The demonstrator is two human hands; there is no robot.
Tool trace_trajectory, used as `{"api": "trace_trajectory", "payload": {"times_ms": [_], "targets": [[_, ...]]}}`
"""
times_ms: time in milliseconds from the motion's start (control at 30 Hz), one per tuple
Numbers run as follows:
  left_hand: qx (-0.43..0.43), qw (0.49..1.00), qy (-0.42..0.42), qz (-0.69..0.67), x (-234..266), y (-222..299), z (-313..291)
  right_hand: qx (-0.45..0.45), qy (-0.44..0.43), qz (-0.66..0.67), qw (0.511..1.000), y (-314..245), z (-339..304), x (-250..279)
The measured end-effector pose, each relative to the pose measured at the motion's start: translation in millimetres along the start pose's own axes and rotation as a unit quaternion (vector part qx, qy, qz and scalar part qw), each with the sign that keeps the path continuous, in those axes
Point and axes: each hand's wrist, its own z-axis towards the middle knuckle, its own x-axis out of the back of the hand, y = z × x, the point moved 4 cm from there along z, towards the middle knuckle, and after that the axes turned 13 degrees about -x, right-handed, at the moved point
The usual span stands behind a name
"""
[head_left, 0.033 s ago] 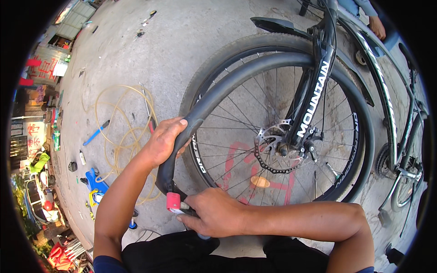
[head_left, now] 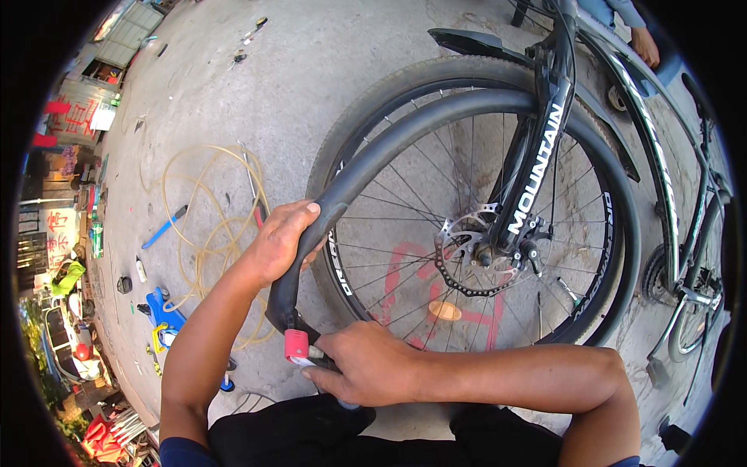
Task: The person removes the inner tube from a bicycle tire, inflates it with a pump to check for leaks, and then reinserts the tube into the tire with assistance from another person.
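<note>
My left hand (head_left: pixel 282 241) is closed around a puffed-up black inner tube (head_left: pixel 381 159), its thumb lying on top. The tube loops in front of the bicycle's front wheel (head_left: pixel 603 233), outside the rim, and passes behind the fork. Below the left hand the tube bends sharply. At that bend a red-headed hand tool (head_left: pixel 296 345) meets the tube. My right hand (head_left: pixel 369 364) is closed on the tool's grey part, thumb beneath; the fingers wrapped behind are mostly hidden. The loose tyre (head_left: pixel 323 159) shows behind the tube on the left.
A coiled yellowish hose (head_left: pixel 204 253), a blue-handled tool (head_left: pixel 165 227) and a blue tool (head_left: pixel 165 313) lie on the concrete at left. The black fork (head_left: pixel 537 167) and disc rotor (head_left: pixel 476 249) stand at right. Another person's hand (head_left: pixel 644 47) shows at upper right.
</note>
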Motion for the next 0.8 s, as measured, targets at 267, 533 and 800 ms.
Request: {"api": "trace_trajectory", "payload": {"times_ms": [267,533,800], "targets": [[-0.051,0.998,0.007,0.028,-5.0,26.4,-11.0,0.049,0.004,-0.006,0.999,1.0,-12.5,-1.5],[-0.123,0.987,0.023,0.106,-17.1,78.7,-42.9,0.078,0.0,-0.004,0.997,-3.4,-35.1,-1.6],[-0.193,0.972,0.033,0.128,-20.2,87.0,-47.1,0.08,0.0,-0.005,0.997,-6.2,-39.2,0.5]]}}
